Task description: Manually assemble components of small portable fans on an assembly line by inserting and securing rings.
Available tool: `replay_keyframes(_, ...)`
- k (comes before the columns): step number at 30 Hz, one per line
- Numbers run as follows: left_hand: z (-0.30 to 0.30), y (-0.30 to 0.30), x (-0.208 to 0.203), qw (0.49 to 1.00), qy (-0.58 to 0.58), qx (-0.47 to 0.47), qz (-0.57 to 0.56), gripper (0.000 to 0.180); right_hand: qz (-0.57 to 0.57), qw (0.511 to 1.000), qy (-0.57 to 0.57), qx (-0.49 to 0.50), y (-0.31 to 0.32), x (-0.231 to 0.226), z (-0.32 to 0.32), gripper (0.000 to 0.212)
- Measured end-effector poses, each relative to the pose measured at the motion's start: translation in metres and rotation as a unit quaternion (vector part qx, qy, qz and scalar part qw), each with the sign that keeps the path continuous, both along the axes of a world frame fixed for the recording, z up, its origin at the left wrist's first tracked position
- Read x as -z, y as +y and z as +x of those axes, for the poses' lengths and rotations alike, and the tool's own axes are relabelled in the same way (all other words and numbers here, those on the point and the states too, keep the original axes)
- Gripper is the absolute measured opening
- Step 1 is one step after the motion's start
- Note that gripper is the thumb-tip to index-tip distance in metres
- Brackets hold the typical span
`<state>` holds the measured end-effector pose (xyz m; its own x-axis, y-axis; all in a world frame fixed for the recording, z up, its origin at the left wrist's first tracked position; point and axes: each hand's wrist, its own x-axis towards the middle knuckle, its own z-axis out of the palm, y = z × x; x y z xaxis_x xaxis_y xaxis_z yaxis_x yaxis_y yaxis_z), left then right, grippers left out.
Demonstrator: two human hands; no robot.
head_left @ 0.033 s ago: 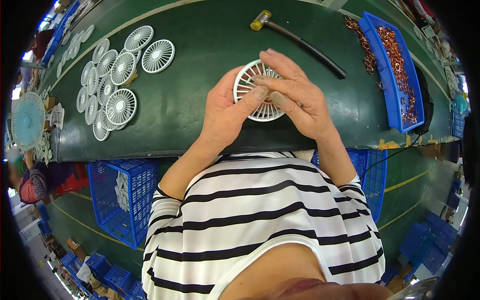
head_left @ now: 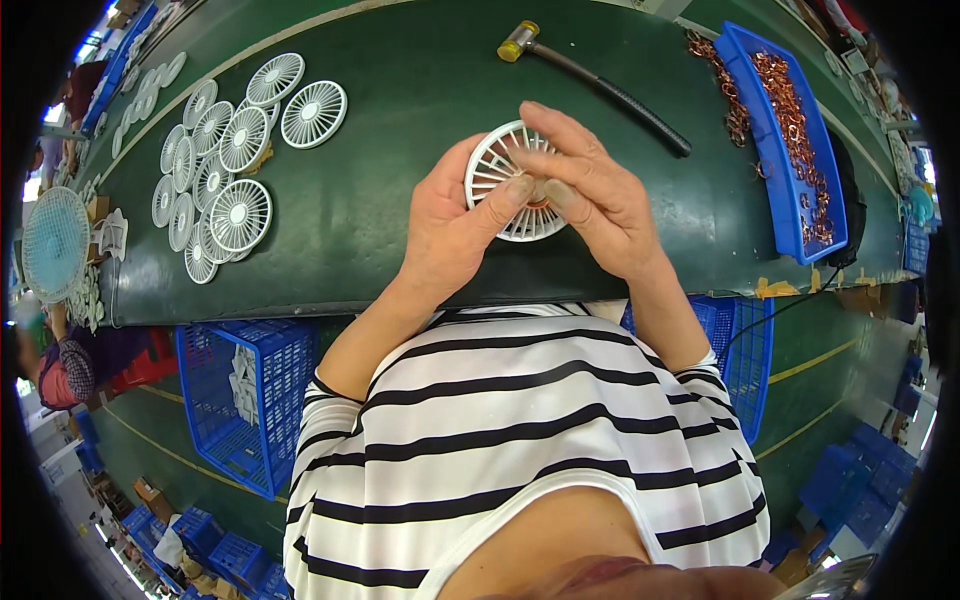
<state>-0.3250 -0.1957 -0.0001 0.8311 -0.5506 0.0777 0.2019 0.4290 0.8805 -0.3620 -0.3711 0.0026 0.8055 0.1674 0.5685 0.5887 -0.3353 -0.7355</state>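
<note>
A white round fan grille (head_left: pixel 489 183) with radial spokes is held above the green table, close to its near edge. My left hand (head_left: pixel 446 215) is closed on its left rim, thumb reaching to the hub. Over the grille's right half lies my right hand (head_left: pixel 598 200), thumb and fingers bent together at the hub. A copper-coloured ring (head_left: pixel 539 205) shows partly there, beneath the thumbs; the rest of it is covered. The right fingers are a little blurred and hide much of the upper right spokes.
More white grilles (head_left: pixel 240 213) lie overlapping at the left of the table (head_left: pixel 380 100). A hammer (head_left: pixel 610 88) with a yellow head lies beyond my hands. At right, a blue tray (head_left: pixel 790 200) holds copper-coloured rings, with others piled beside it. Blue crates (head_left: pixel 262 400) stand below the edge.
My right fingers have shifted slightly at the hub, and more of the copper-coloured ring shows. The left hand keeps its hold on the fan grille. The view has moved very slightly.
</note>
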Motion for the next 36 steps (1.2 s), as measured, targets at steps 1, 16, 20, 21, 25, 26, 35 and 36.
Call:
replay_keyframes(1, -0.001, -0.001, 0.002, 0.998, -0.047, -0.016, 0.042, 0.042, -0.002, 1.0, 0.0, 0.004, 0.002, 0.002, -0.002, 0.035)
replay_keyframes(16, 0.012, 0.009, 0.021, 0.771, -0.516, -0.281, 0.245, 0.034, -0.095, 0.916, 0.161, 0.356, -0.085, 0.004, 0.011, 0.041)
replay_keyframes(20, 0.026, 0.027, 0.035, 0.701, -0.526, -0.217, 0.43, 0.04, -0.418, 0.644, 0.231, 0.598, -0.18, 0.016, 0.011, 0.032)
replay_keyframes(21, 0.026, 0.029, 0.033, 0.69, -0.532, -0.132, 0.473, 0.041, -0.434, 0.623, 0.253, 0.6, -0.207, 0.031, 0.009, 0.026)
replay_keyframes(25, 0.032, 0.035, 0.021, 0.734, -0.513, -0.129, 0.426, 0.048, -0.404, 0.741, 0.117, 0.523, -0.222, 0.03, -0.013, 0.022)
replay_keyframes(26, 0.041, 0.039, 0.019, 0.708, -0.527, -0.157, 0.442, 0.048, -0.302, 0.782, 0.204, 0.506, -0.217, 0.028, -0.012, 0.022)
replay_keyframes(35, 0.154, 0.107, 0.045, 0.535, -0.362, -0.29, 0.705, 0.063, -0.413, 0.707, 0.199, 0.538, -0.188, 0.035, -0.003, 0.03)
replay_keyframes(36, 0.157, 0.108, 0.051, 0.509, -0.357, -0.295, 0.726, 0.061, -0.398, 0.709, 0.207, 0.544, -0.189, 0.04, -0.005, 0.032)
